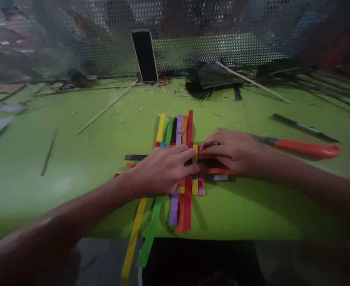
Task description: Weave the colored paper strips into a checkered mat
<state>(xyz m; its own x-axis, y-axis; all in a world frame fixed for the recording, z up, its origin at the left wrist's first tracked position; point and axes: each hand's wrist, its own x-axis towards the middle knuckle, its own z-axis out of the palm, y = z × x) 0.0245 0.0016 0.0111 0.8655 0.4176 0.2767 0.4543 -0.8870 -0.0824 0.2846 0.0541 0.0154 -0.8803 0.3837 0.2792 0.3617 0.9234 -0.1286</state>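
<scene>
Brightly coloured flat strips are interlaced into a small woven piece, with a red strip [187, 210], a purple strip [174, 206], a green strip [152, 228] and a yellow strip [136, 234] running lengthwise. Their lower ends point toward me; the yellow and green ones hang over the table edge. My left hand [169, 167] lies over the middle of the weave, fingers stretched out and pressing on it. At its right edge, the fingertips of my right hand [233, 151] close around a strip end beside a short pink strip [201, 191]. An orange crosswise strip [219, 171] passes under that hand.
A red-handled knife [307, 147] and a dark pen-like tool [302, 126] lie at the right on the green table [74, 167]. A phone [145, 55] leans against the perforated metal panel [222, 47] at the back. Thin sticks, dark fibres [219, 76] and scraps lie along the panel.
</scene>
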